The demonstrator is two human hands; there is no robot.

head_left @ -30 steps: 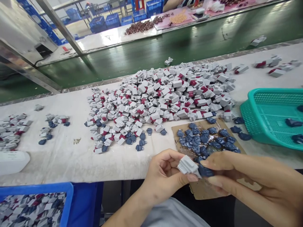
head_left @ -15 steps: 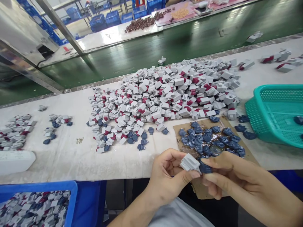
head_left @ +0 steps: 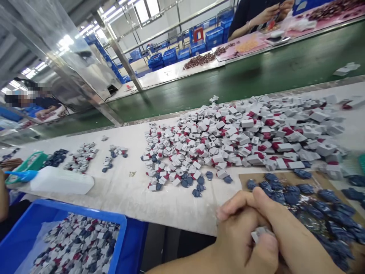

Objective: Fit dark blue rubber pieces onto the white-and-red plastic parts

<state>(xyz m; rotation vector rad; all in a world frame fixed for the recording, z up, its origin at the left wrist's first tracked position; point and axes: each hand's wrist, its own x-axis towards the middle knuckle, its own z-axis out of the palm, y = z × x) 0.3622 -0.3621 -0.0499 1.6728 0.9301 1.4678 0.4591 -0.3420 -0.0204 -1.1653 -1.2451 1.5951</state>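
My left hand (head_left: 239,239) and my right hand (head_left: 299,236) are pressed together at the table's front edge, fingers overlapping. Between them, a small grey plastic part (head_left: 261,232) shows only at one corner. The dark blue piece joined to it earlier is hidden by my fingers. My right hand lies just over a brown cardboard sheet (head_left: 285,178) covered with dark blue parts (head_left: 327,209). Beyond my hands spreads a large pile of grey-and-red parts (head_left: 242,140) on the white table (head_left: 119,201).
A blue crate (head_left: 85,211) of mixed parts stands at lower left. A white bottle (head_left: 61,180) with a blue nozzle lies on the table. A green conveyor belt (head_left: 256,80) runs behind. A co-worker (head_left: 256,19) sits at the far bench.
The view has swung left and tilted. My hands have closed together around the grey part, and the dark blue piece is now out of sight.
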